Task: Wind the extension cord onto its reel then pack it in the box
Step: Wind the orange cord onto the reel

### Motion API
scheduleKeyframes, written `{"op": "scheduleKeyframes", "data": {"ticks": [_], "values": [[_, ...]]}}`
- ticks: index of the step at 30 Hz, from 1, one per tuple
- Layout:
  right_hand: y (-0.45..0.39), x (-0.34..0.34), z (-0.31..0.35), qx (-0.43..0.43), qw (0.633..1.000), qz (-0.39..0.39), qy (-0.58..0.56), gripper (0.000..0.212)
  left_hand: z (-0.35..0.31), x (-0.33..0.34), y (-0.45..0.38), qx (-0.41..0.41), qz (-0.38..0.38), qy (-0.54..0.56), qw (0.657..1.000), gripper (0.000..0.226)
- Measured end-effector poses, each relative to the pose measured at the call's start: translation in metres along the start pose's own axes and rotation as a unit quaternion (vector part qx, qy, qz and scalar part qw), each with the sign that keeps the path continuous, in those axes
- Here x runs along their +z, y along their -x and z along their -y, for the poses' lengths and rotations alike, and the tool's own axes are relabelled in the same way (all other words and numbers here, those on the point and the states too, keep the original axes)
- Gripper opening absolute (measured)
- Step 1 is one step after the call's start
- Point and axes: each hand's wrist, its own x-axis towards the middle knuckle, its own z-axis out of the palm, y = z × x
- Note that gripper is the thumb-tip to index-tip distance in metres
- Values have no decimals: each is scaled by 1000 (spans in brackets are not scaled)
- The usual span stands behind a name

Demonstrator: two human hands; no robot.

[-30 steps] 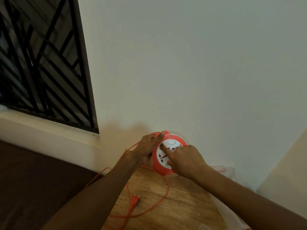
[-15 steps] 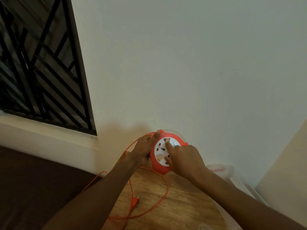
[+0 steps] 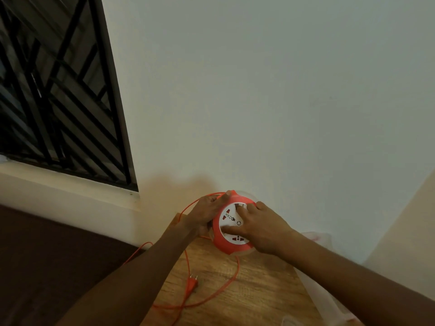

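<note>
Lower centre of frame: orange reel (image 3: 227, 243) held upright on wooden bench (image 3: 259, 290). Left hand (image 3: 204, 214) closed around reel's left rim; right hand (image 3: 261, 225) fingers spread, pressing its white socket face. Loose cord (image 3: 226, 288) and plug (image 3: 191, 284) on bench below.

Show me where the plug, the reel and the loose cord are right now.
plug (image 3: 191, 284), head view, on its orange body.
reel (image 3: 226, 247), head view, on its orange lower rim.
loose cord (image 3: 231, 280), head view, on the loop lying on the table.
</note>
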Motion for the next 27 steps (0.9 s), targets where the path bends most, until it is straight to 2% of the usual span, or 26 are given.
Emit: {"op": "scheduleKeyframes", "data": {"ticks": [5, 9, 12, 14, 16, 18, 20, 21, 22, 23, 25, 26, 27], "values": [[-8, 0, 9, 26, 999, 28, 33, 76, 7, 4, 2, 0, 11, -21, 1000, 55], [-10, 6, 7, 89, 996, -9, -5, 74, 3, 5, 3, 7, -15, 3, 1000, 58], [-9, 4, 9, 99, 995, -14, -13, 74, 3, 7, 2, 10, -25, 6, 1000, 49], [-8, 4, 10, 150, 986, -14, -75, 69, 0, 8, 1, 13, -39, 17, 999, 44], [-9, 5, 12, 249, 940, -62, -225, 65, -2, 9, -1, 22, -60, 31, 997, 42], [-12, 5, 18, 335, 840, -105, -414, 65, -3, 10, -2, 25, -90, 36, 995, 38], [-18, 4, 25, 371, 731, -92, -566, 73, -2, 10, -4, 25, -108, 39, 993, 39], [-20, 2, 27, 372, 700, -78, -604, 78, -1, 9, -5, 25, -110, 39, 993, 41], [-20, 1, 30, 366, 703, -60, -607, 83, 1, 8, -5, 24, -109, 40, 993, 43], [-19, 2, 32, 355, 741, -39, -568, 86, 2, 8, -5, 24, -109, 44, 993, 43], [-12, 1, 29, 328, 871, -20, -366, 82, 4, 7, -4, 19, -110, 53, 992, 41], [-8, 2, 26, 300, 918, -33, -258, 75, 5, 6, -4, 16, -110, 52, 992, 40], [-5, 2, 23, 260, 947, -56, -182, 67, 6, 6, -4, 15, -106, 46, 993, 40]]}}
